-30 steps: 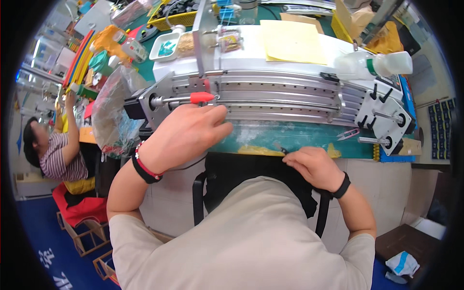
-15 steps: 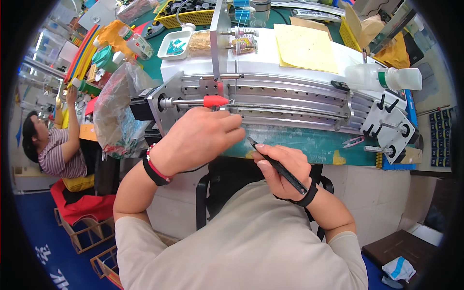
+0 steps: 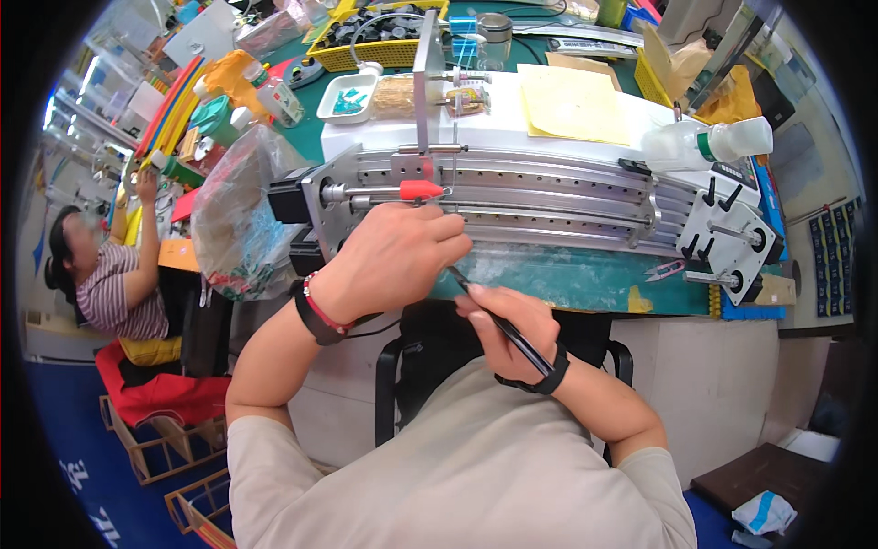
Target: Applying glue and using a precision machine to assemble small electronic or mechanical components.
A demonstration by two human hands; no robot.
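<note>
My left hand (image 3: 399, 254) is closed beside the red tip piece (image 3: 421, 190) of a metal rail machine (image 3: 549, 197). Its fingers curl in front of a small wire hook (image 3: 446, 191); whatever they may pinch is hidden. In my right hand (image 3: 517, 331) is a black utility knife (image 3: 523, 346), gripped like a pen. Its blade end points up and left, just below my left fingers. The red piece sits on a shaft from a black motor (image 3: 289, 196) at the machine's left end. A thin wire hangs down to the hook from an upright metal plate (image 3: 426, 82).
Pink-handled thread snips (image 3: 665, 270) lie on the green mat at right. Behind the machine are yellow paper (image 3: 574, 102), a plastic bottle (image 3: 713, 142) and a white dish (image 3: 347, 98) of teal bits. A plastic bag (image 3: 242, 215) stands at left, near another person (image 3: 119, 284).
My right hand has moved left with the utility knife, bringing its blade end closer to my left hand. The whole view has shifted slightly; my left hand stays by the red piece.
</note>
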